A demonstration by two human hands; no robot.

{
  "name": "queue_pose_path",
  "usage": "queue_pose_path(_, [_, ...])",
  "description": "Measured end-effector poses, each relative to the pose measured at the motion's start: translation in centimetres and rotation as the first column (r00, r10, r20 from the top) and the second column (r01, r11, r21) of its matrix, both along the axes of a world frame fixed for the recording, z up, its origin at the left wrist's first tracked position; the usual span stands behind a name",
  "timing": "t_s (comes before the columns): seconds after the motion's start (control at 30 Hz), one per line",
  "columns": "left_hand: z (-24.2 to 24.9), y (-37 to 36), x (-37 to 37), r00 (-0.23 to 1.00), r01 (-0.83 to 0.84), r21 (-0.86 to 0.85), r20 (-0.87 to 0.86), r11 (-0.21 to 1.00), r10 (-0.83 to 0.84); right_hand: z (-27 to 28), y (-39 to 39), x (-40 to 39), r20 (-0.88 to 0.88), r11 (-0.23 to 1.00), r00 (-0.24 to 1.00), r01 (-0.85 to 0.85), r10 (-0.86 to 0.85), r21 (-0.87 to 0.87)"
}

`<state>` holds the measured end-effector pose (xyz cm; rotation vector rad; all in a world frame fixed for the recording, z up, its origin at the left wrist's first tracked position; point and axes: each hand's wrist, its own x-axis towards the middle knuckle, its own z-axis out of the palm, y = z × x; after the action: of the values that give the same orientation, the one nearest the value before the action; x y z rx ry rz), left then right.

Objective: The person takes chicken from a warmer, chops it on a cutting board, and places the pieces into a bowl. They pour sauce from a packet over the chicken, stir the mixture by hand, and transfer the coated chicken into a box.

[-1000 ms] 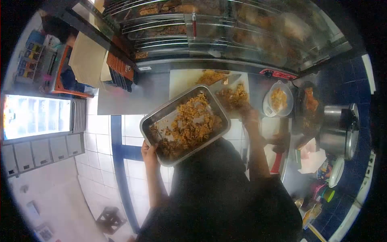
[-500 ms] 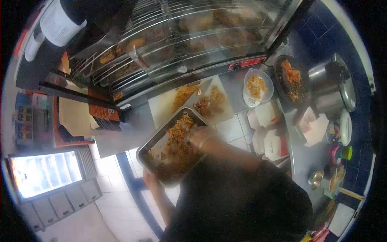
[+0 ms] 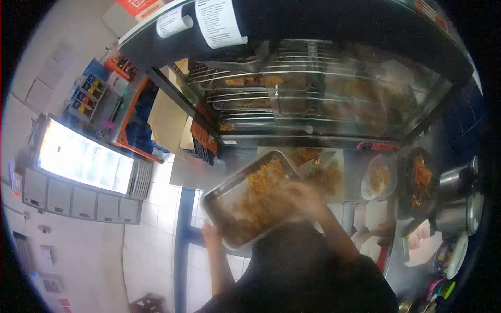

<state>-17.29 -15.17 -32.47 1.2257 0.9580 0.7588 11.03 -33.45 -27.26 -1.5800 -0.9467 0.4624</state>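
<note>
A rectangular metal tray (image 3: 222, 189) is tilted in front of my body, with crumbly golden-brown food (image 3: 265, 182) spread over its base. My left hand (image 3: 211, 236) grips its near left side, fingers partly hidden by the wall. Over the right part of the tray, close to the food, is my right hand (image 3: 303, 199), smeared by motion; I cannot tell what its fingers hold. Just behind the tray lies a white cutting board (image 3: 338, 156) with heaps of chopped food (image 3: 322, 177).
A glass warming cabinet (image 3: 292, 136) with wire racks stands behind the counter. To the right are a clear bowl of food (image 3: 379, 179), a dark round dish (image 3: 417, 180), open cardboard boxes (image 3: 377, 214) and steel pots (image 3: 454, 198). A lit fridge (image 3: 86, 156) is at far left.
My view has swung left, so everything sits further right and lower. The food in the tray looks more spread out. My right hand is still over the tray, my left still on its side.
</note>
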Motion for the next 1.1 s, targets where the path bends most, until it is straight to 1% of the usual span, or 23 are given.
queue_pose_path(0.07, [2.6,-0.4,0.8,0.991,0.008,0.053,0.133,0.999,-0.015,3.6,0.2,-0.1,0.019,0.980,0.991,-0.129,0.133,-0.149])
queue_pose_path(0.1, [2.6,0.0,0.4,0.995,0.003,0.031,0.099,1.000,-0.006,4.3,0.2,0.1,0.133,0.948,0.977,-0.119,0.164,-0.295])
queue_pose_path(0.13, [2.7,-0.3,0.6,0.995,0.008,0.029,0.099,1.000,-0.011,4.9,0.7,0.3,0.133,0.948,0.978,-0.114,0.159,-0.297])
queue_pose_path(0.2, [3.3,-0.6,1.3,0.977,-0.043,-0.069,0.204,0.997,0.057,6.4,3.1,0.9,0.413,0.999,0.911,0.019,-0.002,-0.037])
queue_pose_path(0.23, [2.9,0.1,1.0,0.996,-0.046,0.036,0.077,0.998,0.043,7.3,4.8,1.2,0.447,1.000,0.895,0.024,-0.017,-0.010])
queue_pose_path(0.27, [2.4,-0.1,0.8,0.996,-0.046,0.045,0.078,0.998,0.042,8.5,6.8,1.5,0.477,0.999,0.878,0.031,-0.037,0.019])
queue_pose_path(0.33, [3.7,-1.6,2.0,0.966,-0.146,-0.064,0.204,0.987,0.157,13.7,11.1,2.5,0.665,0.996,0.745,-0.086,0.048,0.025])
queue_pose_path(0.37, [3.4,-1.3,1.5,0.986,-0.154,-0.072,0.055,0.985,0.158,16.3,14.7,2.8,0.757,0.991,0.642,-0.038,0.122,-0.127])
queue_pose_path(0.4, [3.7,-1.6,1.4,0.987,-0.146,-0.058,0.060,0.988,0.150,18.8,18.9,3.1,0.820,0.962,0.532,0.035,0.211,-0.270])
queue_pose_path(0.47, [4.5,-2.6,1.3,0.967,-0.141,-0.096,0.202,0.985,0.158,16.5,30.3,5.4,0.927,0.960,0.288,0.208,-0.241,0.185])
queue_pose_path(0.53, [2.7,-2.5,0.1,0.954,-0.173,-0.090,0.234,0.981,0.189,20.1,32.9,7.0,0.936,0.985,0.335,0.163,-0.105,0.052])
queue_pose_path(0.57, [1.7,-2.2,-0.8,0.938,-0.214,-0.107,0.254,0.971,0.235,22.5,32.4,6.7,0.943,0.984,0.314,0.165,-0.111,0.061])
queue_pose_path(0.63, [-0.2,-1.8,-2.4,0.916,-0.214,-0.150,0.312,0.965,0.252,28.4,28.9,5.9,0.665,0.889,0.709,0.122,0.234,-0.442])
queue_pose_path(0.7, [-1.3,-1.2,-3.4,0.912,-0.256,-0.194,0.277,0.947,0.303,30.2,28.3,4.9,0.644,0.883,0.740,0.154,0.193,-0.443])
queue_pose_path(0.73, [-1.2,-1.1,-4.0,0.922,-0.292,-0.198,0.204,0.936,0.331,27.8,31.2,6.9,0.792,0.817,0.539,0.294,0.287,-0.497])
queue_pose_path(0.77, [2.6,-1.8,-3.0,0.863,-0.245,-0.236,0.389,0.940,0.322,27.1,32.7,7.2,0.762,0.785,0.603,0.344,0.237,-0.516])
queue_pose_path(0.8, [3.1,-1.3,-3.2,0.882,-0.293,-0.267,0.295,0.918,0.367,26.6,32.4,7.9,0.764,0.720,0.579,0.398,0.283,-0.568])
queue_pose_path(0.87, [2.1,0.8,-4.9,0.933,-0.270,-0.256,0.170,0.928,0.318,25.4,31.4,9.4,0.724,0.659,0.640,0.432,0.256,-0.615])
queue_pose_path(0.93, [6.3,1.3,-2.9,0.882,-0.304,-0.248,0.292,0.920,0.370,23.6,31.4,11.8,0.738,0.627,0.635,0.483,0.230,-0.611])
queue_pose_path(0.97, [3.7,2.3,-3.7,0.884,-0.333,-0.080,0.321,0.940,0.340,22.7,31.3,13.1,0.755,0.611,0.623,0.521,0.205,-0.596])
queue_pose_path(1.0, [4.7,2.9,-3.3,0.893,-0.311,-0.073,0.318,0.948,0.317,23.4,29.8,12.7,0.753,0.602,0.631,0.532,0.186,-0.595])
queue_pose_path(1.07, [8.4,4.1,-1.0,0.884,-0.288,-0.111,0.353,0.951,0.308,25.0,26.1,9.7,0.820,0.679,0.497,0.500,0.283,-0.537])
queue_pose_path(1.1, [9.7,4.3,0.2,0.860,-0.223,-0.147,0.436,0.964,0.266,23.0,24.5,9.7,0.933,0.822,0.313,0.474,0.178,-0.316])
